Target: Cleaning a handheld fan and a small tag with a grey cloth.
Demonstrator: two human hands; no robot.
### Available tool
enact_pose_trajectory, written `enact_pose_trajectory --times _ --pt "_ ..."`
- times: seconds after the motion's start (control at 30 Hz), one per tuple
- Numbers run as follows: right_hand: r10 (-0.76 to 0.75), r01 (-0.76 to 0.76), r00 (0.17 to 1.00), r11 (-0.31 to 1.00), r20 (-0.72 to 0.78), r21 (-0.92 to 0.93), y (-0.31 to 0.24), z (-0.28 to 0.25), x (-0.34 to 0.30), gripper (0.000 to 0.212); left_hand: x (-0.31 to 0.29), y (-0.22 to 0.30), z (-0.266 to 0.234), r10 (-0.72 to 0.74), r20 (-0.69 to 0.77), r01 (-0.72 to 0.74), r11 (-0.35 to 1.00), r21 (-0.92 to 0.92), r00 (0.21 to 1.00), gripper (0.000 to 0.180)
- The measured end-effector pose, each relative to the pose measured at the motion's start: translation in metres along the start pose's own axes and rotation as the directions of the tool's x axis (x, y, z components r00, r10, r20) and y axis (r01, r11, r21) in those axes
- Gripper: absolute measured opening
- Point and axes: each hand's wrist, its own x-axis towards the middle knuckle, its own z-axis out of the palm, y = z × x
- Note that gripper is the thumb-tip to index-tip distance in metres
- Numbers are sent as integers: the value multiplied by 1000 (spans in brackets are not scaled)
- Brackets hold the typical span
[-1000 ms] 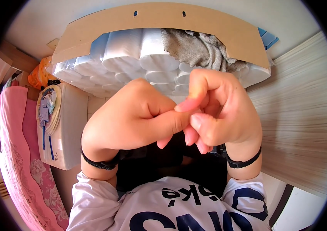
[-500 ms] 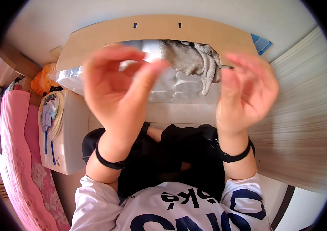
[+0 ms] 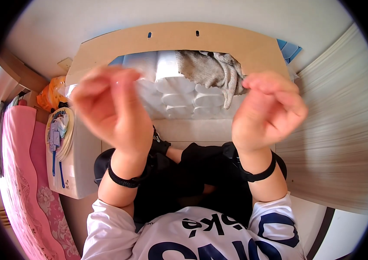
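Both my hands are raised in the air in front of a plastic-wrapped pack of white paper rolls [image 3: 177, 89]. My left hand [image 3: 110, 108] is slightly blurred, its thumb and fingertips brought together. On the other side, my right hand [image 3: 270, 108] has its fingers curled in toward the thumb. I see nothing held in either. A grey fuzzy cloth [image 3: 207, 69] drapes over the rolls, its end hanging near my right fingertips; whether they touch is unclear. A brown cardboard panel [image 3: 173, 37] with two small slots surrounds the top of the rolls.
A white box [image 3: 82, 160] at left carries a coiled cream hose or cord and blue-handled items [image 3: 55, 134]. Orange plastic bag [image 3: 53, 93] behind it; pink bedding [image 3: 19, 147] further left. A wood-grain panel [image 3: 335, 130] stands at right. My crossed legs are below.
The fingers of both hands have closed from an open curve. My left hand has moved left and a little down, and the right slightly left and down.
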Motion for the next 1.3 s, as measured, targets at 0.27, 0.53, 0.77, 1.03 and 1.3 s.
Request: enact_pose_trajectory --times 0.27,0.53,0.77,1.03,1.3 --pt "563 -509 813 569 146 646 -4 -72 61 45 36 29 -28 -280 75 280 822 -496 957 36" --pt "411 -711 -338 478 847 -516 -14 -73 77 126 49 30 -46 -337 912 468 783 409 -233 55" --pt "506 -781 -325 333 799 -529 -2 -70 55 114 41 30 -25 -578 796 540 620 570 -177 47" --pt "651 -221 617 684 443 -695 27 -15 -20 39 22 1 -37 -684 561 -226 521 823 466 44" --pt "589 114 693 480 416 -870 52 -7 -40 46 58 -5 -92 -769 300 110 430 896 564 43"
